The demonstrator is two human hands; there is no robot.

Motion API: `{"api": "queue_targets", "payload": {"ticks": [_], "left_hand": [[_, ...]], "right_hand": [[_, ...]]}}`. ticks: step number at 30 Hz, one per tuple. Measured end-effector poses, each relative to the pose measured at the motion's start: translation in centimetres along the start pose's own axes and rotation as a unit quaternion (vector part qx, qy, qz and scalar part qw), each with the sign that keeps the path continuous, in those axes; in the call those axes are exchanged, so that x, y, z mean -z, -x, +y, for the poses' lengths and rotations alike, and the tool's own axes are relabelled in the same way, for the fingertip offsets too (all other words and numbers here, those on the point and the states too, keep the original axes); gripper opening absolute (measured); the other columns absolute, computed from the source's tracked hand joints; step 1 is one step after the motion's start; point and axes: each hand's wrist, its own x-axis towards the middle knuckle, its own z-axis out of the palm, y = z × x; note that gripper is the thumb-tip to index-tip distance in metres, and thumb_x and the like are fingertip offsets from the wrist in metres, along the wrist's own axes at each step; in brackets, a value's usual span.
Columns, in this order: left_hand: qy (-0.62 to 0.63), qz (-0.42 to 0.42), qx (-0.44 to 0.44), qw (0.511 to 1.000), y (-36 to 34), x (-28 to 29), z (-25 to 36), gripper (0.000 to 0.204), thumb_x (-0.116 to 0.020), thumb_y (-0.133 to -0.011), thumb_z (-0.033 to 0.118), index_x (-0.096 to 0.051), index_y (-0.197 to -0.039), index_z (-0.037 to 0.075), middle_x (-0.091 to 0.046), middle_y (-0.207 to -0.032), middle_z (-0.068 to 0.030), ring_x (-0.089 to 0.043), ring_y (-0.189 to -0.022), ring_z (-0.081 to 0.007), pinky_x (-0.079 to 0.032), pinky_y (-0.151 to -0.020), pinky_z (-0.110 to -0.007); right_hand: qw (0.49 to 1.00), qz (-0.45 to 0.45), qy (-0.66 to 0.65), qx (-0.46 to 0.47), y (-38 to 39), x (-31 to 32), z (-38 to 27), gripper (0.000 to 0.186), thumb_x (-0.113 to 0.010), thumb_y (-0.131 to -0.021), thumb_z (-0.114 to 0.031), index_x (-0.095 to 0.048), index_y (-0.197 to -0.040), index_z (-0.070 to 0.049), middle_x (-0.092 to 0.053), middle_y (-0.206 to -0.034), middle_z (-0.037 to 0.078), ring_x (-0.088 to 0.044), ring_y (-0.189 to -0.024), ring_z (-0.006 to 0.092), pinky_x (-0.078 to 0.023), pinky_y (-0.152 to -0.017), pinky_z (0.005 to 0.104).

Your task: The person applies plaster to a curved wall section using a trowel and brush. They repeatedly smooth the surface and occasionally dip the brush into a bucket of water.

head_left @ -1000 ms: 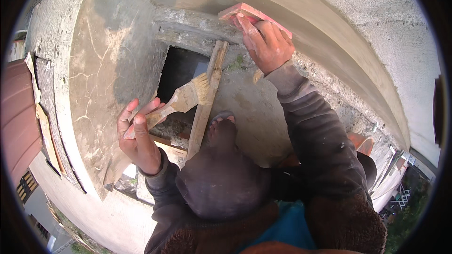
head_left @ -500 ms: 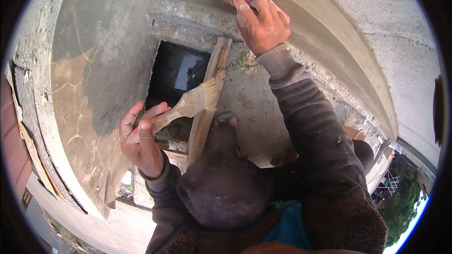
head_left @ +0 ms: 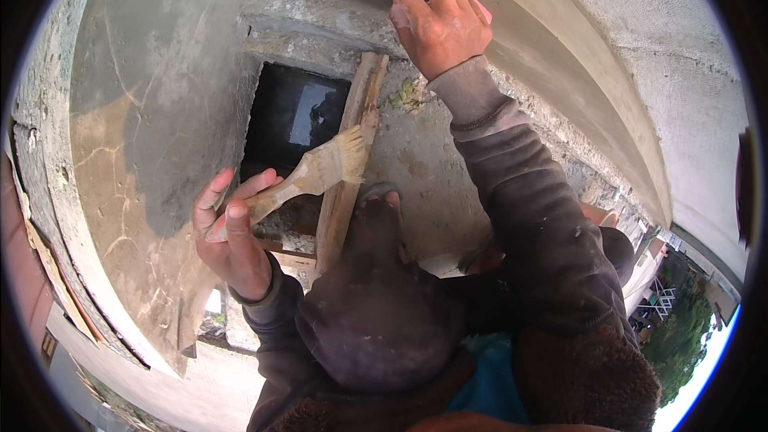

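Between the fingers and thumb of my left hand (head_left: pixel 235 236) is the handle of a wide paintbrush (head_left: pixel 312 172), its pale bristles pointing up and to the right. The brush hangs in front of a wooden plank, and I see no contact with any wall. At the top, my right hand (head_left: pixel 440 20) grips a pink plastering float (head_left: pixel 472 2), its face against the smooth grey-brown plastered wall (head_left: pixel 552 48). The float's handle is mostly hidden under my fingers.
A dark square opening (head_left: pixel 296 116) with a reflecting surface lies ahead, the wooden plank (head_left: pixel 352 144) along its right side. Left stands a cracked, partly damp plastered wall (head_left: pixel 152 112). My foot (head_left: pixel 384 194) rests on rough concrete (head_left: pixel 424 168). Greenery (head_left: pixel 680 312) shows at lower right.
My right hand and the float have shifted slightly up and left along the plaster. The brush remains in my left hand. The whole view has moved a little.
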Motion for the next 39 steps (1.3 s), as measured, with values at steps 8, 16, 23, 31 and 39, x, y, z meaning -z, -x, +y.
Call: {"api": "queue_targets", "payload": {"ticks": [8, 16, 23, 31, 39], "left_hand": [[-0.035, -0.012, -0.022, 0.999, 0.1, 0.2, -0.4, 0.049, -0.056, -0.107, 0.029, -0.062, -0.114, -0.019, -0.066, -0.120, -0.0282, -0.074, -0.095, -0.0385, -0.062, -0.089, -0.047], [-0.004, 0.008, -0.001, 1.000, 0.3, -0.1, 0.2, 0.049, -0.062, -0.105, 0.030, -0.051, -0.127, -0.012, -0.069, -0.109, -0.0316, -0.074, -0.097, -0.0365, -0.058, -0.092, -0.045], [-0.039, -0.008, -0.017, 0.999, 0.1, -0.4, 0.0, 0.058, -0.058, -0.106, 0.033, -0.044, -0.136, -0.015, -0.072, -0.104, -0.0299, -0.074, -0.096, -0.0392, -0.060, -0.088, -0.044], [-0.048, 0.012, -0.016, 0.999, 0.4, 0.4, -0.4, 0.055, -0.058, -0.106, 0.032, -0.045, -0.135, -0.014, -0.072, -0.106, -0.0294, -0.074, -0.095, -0.0388, -0.060, -0.087, -0.044], [-0.036, 0.024, -0.035, 0.998, 0.5, 0.4, -0.5, 0.050, -0.056, -0.107, 0.029, -0.065, -0.099, -0.020, -0.058, -0.128, -0.0264, -0.072, -0.100, -0.0367, -0.062, -0.089, -0.048]], "right_hand": [[0.999, -0.036, -0.020, -0.030, 0.7, 2.0, -0.6, 0.053, -0.074, -0.083, -0.018, -0.068, -0.134, -0.030, -0.059, -0.098, -0.005, -0.064, -0.091, 0.0138, -0.057, -0.065, 0.0364], [0.999, -0.018, -0.028, -0.012, 2.3, 1.1, 0.0, 0.068, -0.083, -0.073, -0.013, -0.069, -0.136, -0.033, -0.056, -0.091, -0.003, -0.062, -0.081, 0.0167, -0.057, -0.067, 0.0346], [1.000, 0.020, 0.018, -0.012, 0.5, 0.9, 0.7, 0.068, -0.081, -0.073, -0.012, -0.069, -0.137, -0.033, -0.053, -0.089, -0.004, -0.063, -0.082, 0.0157, -0.057, -0.068, 0.0341], [0.999, 0.042, -0.010, -0.011, 1.2, 1.6, 0.4, 0.051, -0.074, -0.080, -0.016, -0.072, -0.129, -0.028, -0.057, -0.094, -0.005, -0.062, -0.082, 0.0127, -0.052, -0.062, 0.0332], [1.000, -0.011, -0.005, -0.025, 1.9, 0.3, -0.5, 0.049, -0.076, -0.080, -0.016, -0.073, -0.127, -0.029, -0.059, -0.096, -0.004, -0.064, -0.089, 0.0136, -0.055, -0.065, 0.0343]]}}
